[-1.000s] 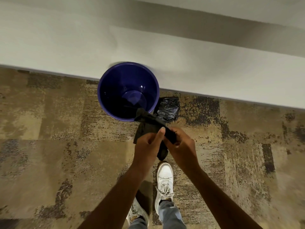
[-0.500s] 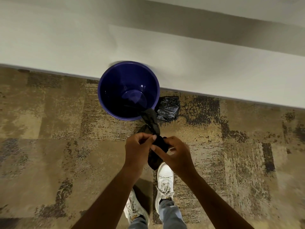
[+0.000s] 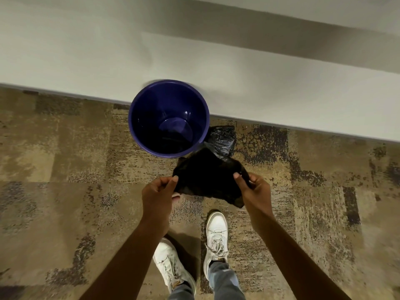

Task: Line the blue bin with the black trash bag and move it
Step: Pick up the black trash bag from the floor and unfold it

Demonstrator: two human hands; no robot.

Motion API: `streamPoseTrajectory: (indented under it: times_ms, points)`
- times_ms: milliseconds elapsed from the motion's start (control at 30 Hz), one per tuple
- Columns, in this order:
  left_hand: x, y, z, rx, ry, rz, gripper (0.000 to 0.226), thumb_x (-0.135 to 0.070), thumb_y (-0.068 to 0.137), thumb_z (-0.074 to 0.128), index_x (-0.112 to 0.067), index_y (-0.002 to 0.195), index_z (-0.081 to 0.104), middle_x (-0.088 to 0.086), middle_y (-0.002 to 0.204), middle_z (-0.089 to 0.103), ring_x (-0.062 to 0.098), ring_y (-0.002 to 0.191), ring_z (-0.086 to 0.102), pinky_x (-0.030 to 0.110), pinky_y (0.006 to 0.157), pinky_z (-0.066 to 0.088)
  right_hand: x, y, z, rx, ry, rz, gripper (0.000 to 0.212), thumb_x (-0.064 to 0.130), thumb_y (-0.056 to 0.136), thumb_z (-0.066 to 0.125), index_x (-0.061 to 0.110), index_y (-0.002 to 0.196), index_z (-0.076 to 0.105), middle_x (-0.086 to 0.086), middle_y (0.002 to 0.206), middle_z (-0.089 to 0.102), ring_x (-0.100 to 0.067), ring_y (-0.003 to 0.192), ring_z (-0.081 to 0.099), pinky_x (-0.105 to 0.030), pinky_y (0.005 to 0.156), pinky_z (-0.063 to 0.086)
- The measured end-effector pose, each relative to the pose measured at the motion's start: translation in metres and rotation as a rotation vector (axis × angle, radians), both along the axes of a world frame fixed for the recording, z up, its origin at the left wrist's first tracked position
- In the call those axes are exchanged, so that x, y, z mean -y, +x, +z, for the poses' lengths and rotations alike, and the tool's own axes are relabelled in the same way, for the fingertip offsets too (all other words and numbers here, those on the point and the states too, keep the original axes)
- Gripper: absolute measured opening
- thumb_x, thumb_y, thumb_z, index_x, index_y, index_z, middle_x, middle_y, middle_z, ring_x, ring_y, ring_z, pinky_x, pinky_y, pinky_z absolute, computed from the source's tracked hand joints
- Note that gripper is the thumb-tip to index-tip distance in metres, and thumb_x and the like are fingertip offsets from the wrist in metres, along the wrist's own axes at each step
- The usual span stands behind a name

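Observation:
The round blue bin (image 3: 138,128) stands upright on the carpet against the wall, its inside bare. Just in front of it I hold a black trash bag (image 3: 207,175) spread out between both hands. My left hand (image 3: 159,191) pinches the bag's left edge, and my right hand (image 3: 253,190) grips its right edge. The bag hangs partly unfolded, a little nearer than the bin's rim and to its right.
A crumpled roll of black bags (image 3: 223,139) lies on the carpet right of the bin, by the white wall (image 3: 281,100). My two white shoes (image 3: 216,232) stand below the hands on patterned brown carpet (image 3: 65,191).
My hands have moved apart, pulling the bunched black bag open into a wider sheet. The bag's tail no longer hangs over the bin's rim.

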State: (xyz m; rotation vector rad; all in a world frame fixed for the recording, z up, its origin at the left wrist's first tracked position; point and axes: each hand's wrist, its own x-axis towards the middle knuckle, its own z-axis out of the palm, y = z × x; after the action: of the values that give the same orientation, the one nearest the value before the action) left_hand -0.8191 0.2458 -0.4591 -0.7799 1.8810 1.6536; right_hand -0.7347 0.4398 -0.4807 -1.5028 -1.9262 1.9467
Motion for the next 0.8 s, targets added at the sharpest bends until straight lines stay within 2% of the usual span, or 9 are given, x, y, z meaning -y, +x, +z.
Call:
streamPoseTrajectory:
  times_ms: [100, 233, 300, 367, 433, 500, 633, 733, 800]
  points:
    - [0.014, -0.007, -0.004, -0.115, -0.16, -0.076, 0.007, -0.01, 0.09, 0.064, -0.006, 0.087, 0.068, 0.01, 0.079, 0.07, 0.027, 0.076, 0.069, 0.034, 0.064, 0.06, -0.018, -0.001, -0.003, 0.048, 0.099, -0.025, 0.027, 0.025, 0.09, 0.066, 0.008, 0.111, 0.064, -0.01, 0.107, 0.07, -0.021, 0.098, 0.069, -0.026, 0.069, 0.059]
    - [0.034, -0.012, -0.009, -0.21, -0.357, -0.221, 0.007, -0.013, 0.089, 0.064, -0.009, 0.088, 0.07, 0.015, 0.08, 0.071, 0.034, 0.078, 0.068, 0.049, 0.076, 0.058, -0.042, 0.001, -0.005, 0.081, 0.286, 0.055, 0.017, 0.017, 0.093, 0.062, 0.015, 0.109, 0.068, -0.002, 0.102, 0.072, -0.015, 0.095, 0.067, -0.017, 0.067, 0.049]
    - [0.041, -0.013, -0.011, -0.273, -0.453, -0.269, 0.009, -0.014, 0.088, 0.065, -0.007, 0.088, 0.071, 0.012, 0.077, 0.071, 0.027, 0.072, 0.066, 0.041, 0.07, 0.055, -0.051, 0.002, -0.004, 0.095, 0.36, 0.08, 0.017, 0.017, 0.092, 0.063, 0.014, 0.107, 0.069, -0.001, 0.1, 0.071, -0.016, 0.094, 0.068, -0.017, 0.066, 0.048]
    - [0.044, -0.015, -0.012, -0.35, -0.558, -0.318, 0.01, -0.015, 0.088, 0.066, -0.007, 0.086, 0.072, 0.005, 0.073, 0.068, 0.015, 0.066, 0.061, 0.028, 0.06, 0.044, -0.06, 0.003, -0.004, 0.13, 0.436, 0.101, 0.018, 0.017, 0.092, 0.064, 0.01, 0.108, 0.068, -0.005, 0.105, 0.069, -0.019, 0.097, 0.065, -0.019, 0.069, 0.049]
    - [0.047, -0.017, -0.011, -0.409, -0.629, -0.346, 0.01, -0.016, 0.088, 0.065, -0.009, 0.084, 0.071, -0.002, 0.069, 0.063, 0.004, 0.063, 0.053, 0.019, 0.055, 0.035, -0.07, 0.003, -0.004, 0.162, 0.512, 0.128, 0.019, 0.014, 0.092, 0.062, 0.007, 0.109, 0.067, -0.01, 0.113, 0.065, -0.022, 0.103, 0.062, -0.028, 0.078, 0.054]
    - [0.05, -0.021, -0.01, -0.446, -0.669, -0.344, 0.009, -0.015, 0.088, 0.065, -0.01, 0.083, 0.07, -0.004, 0.069, 0.059, 0.002, 0.062, 0.05, 0.016, 0.055, 0.032, -0.079, 0.002, -0.003, 0.184, 0.573, 0.14, 0.017, 0.011, 0.093, 0.06, 0.006, 0.108, 0.066, -0.013, 0.117, 0.062, -0.025, 0.106, 0.061, -0.037, 0.086, 0.056]
    - [0.051, -0.029, -0.011, -0.388, -0.655, -0.236, 0.012, -0.017, 0.089, 0.064, -0.006, 0.088, 0.07, 0.004, 0.075, 0.066, 0.013, 0.065, 0.056, 0.025, 0.057, 0.04, -0.086, -0.001, 0.001, 0.143, 0.526, 0.06, 0.019, 0.013, 0.093, 0.06, 0.009, 0.111, 0.067, -0.013, 0.114, 0.068, -0.023, 0.102, 0.064, -0.033, 0.083, 0.055]
    - [0.048, -0.033, -0.012, -0.232, -0.436, -0.06, 0.015, -0.017, 0.092, 0.061, -0.004, 0.096, 0.067, 0.018, 0.088, 0.07, 0.033, 0.077, 0.068, 0.046, 0.071, 0.058, -0.082, -0.004, 0.006, 0.099, 0.451, 0.049, 0.014, 0.016, 0.095, 0.059, 0.012, 0.104, 0.067, -0.011, 0.104, 0.071, -0.023, 0.094, 0.068, -0.042, 0.084, 0.058]
    - [0.045, -0.032, -0.01, -0.172, -0.295, 0.023, 0.009, -0.015, 0.094, 0.058, -0.007, 0.095, 0.062, 0.018, 0.092, 0.069, 0.026, 0.076, 0.069, 0.042, 0.064, 0.059, -0.075, -0.007, 0.012, 0.026, 0.395, 0.044, 0.007, 0.018, 0.095, 0.059, 0.02, 0.097, 0.066, -0.01, 0.101, 0.072, -0.02, 0.091, 0.069, -0.04, 0.081, 0.059]
